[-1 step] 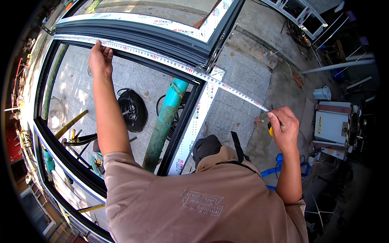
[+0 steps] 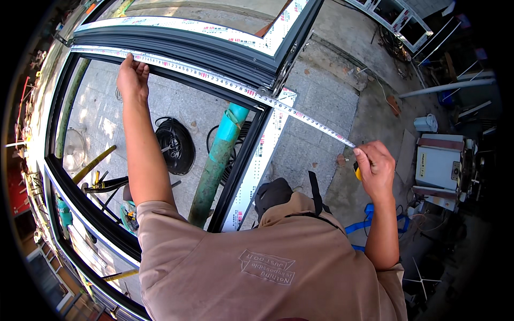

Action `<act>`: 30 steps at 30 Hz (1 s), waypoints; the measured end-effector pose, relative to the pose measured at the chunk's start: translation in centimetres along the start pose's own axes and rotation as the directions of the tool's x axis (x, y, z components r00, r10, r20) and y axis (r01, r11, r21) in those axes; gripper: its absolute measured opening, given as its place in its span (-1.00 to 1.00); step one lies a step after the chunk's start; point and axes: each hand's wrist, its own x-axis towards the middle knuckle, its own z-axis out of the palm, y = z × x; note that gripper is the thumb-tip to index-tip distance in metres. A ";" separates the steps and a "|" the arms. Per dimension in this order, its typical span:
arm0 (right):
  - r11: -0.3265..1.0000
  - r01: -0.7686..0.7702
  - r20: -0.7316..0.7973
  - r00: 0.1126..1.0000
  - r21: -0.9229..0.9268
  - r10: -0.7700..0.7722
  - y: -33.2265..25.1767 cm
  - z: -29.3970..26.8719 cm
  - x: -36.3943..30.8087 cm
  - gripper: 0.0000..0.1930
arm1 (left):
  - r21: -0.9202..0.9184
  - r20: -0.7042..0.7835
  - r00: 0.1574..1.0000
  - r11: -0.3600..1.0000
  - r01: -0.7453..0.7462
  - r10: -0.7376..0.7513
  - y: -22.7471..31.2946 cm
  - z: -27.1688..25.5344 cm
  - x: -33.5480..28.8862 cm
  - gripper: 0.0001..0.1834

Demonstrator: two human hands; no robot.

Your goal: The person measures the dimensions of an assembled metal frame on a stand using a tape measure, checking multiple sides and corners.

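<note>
A tape measure's white blade (image 2: pixel 227 84) is drawn out along a dark window frame (image 2: pixel 247 179) covered in part by white printed film. My left hand (image 2: pixel 134 80) reaches to the far rail and pinches the blade against it, with the fingers curled at the frame's edge. Past the frame's right corner the blade runs on through the air to my right hand (image 2: pixel 377 168). That hand is closed round the tape measure, whose yellow case (image 2: pixel 357 172) mostly hides behind the fingers. Just beyond the blade lies a second dark sash (image 2: pixel 203 53), also with film.
Under the frame run a green pipe (image 2: pixel 211 171) and a yellow pole (image 2: pixel 92 165). A black bag (image 2: pixel 175 147) with tools lies on the paving. To the right stand a pale machine (image 2: pixel 439 163) and a white bucket (image 2: pixel 425 123); a blue strap (image 2: pixel 369 214) lies below my right arm.
The loose black strap end at my waist has swung slightly to the right. Both hands and the tape measure stay where they were.
</note>
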 end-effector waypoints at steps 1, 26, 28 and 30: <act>1.000 0.000 0.002 1.000 -0.001 0.000 0.0 0.0 0.0 -0.87 | 0.001 -0.002 1.000 1.000 -0.001 0.001 0.0 0.0 0.0 -0.80; 1.000 0.016 0.004 1.000 -0.003 -0.016 0.1 0.0 0.2 -0.86 | 0.005 -0.010 1.000 1.000 -0.003 0.004 0.1 0.1 -0.3 -0.79; 1.000 0.016 0.003 1.000 -0.003 -0.016 0.2 0.0 0.1 -0.87 | 0.005 -0.006 1.000 1.000 -0.002 0.002 0.1 0.3 -0.5 -0.80; 1.000 0.017 0.001 1.000 -0.008 -0.017 0.2 0.0 0.1 -0.87 | 0.005 -0.005 1.000 1.000 -0.002 0.002 0.2 0.3 -0.5 -0.80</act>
